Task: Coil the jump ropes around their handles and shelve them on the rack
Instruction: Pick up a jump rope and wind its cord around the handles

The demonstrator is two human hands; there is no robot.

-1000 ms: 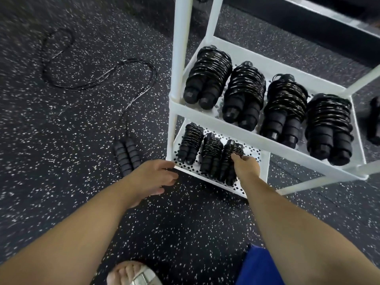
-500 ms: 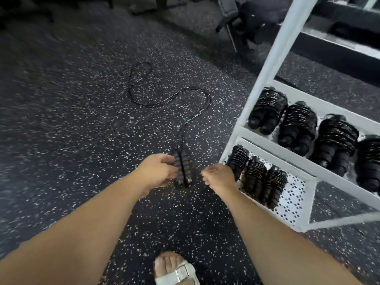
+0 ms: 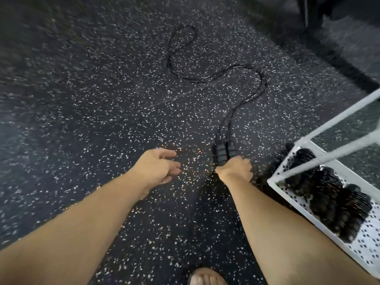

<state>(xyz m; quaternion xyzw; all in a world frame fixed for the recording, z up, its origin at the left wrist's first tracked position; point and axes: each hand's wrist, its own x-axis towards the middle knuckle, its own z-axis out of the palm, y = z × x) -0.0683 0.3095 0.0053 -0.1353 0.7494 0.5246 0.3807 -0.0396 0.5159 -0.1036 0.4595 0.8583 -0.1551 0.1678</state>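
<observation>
Floor (image 3: 82, 99) of dark speckled rubber fills most of the view, blurred toward the edges. At the right edge stands the white rack (image 3: 275, 183), its perforated lower shelf holding several coiled ropes (image 3: 329, 188) side by side; motion blur hides their exact count.

One jump rope lies loose on the floor. Its cord (image 3: 205, 80) runs doubled, the two strands close together, snaking away from the person in an S and ending in a far loop. The handles (image 3: 225, 152) lie touching, side by side, near the rack's corner. Their long axis points away from the person and the cord leaves from their far ends.

The right hand (image 3: 236, 168) has its fingers curled over the near ends of both handles. The left hand (image 3: 158, 167) hovers above the floor beside them, fingers loosely spread and holding nothing.

The cord looks thin, limp and light, likely to slither and spring out of a coil unless kept taut. The handles look stiff and ribbed, so they probably offer a sure, non-slip hold. The best grip seems to be both handles clamped together as one core near their free ends, while the other hand feeds cord on from the end where it leaves them.
</observation>
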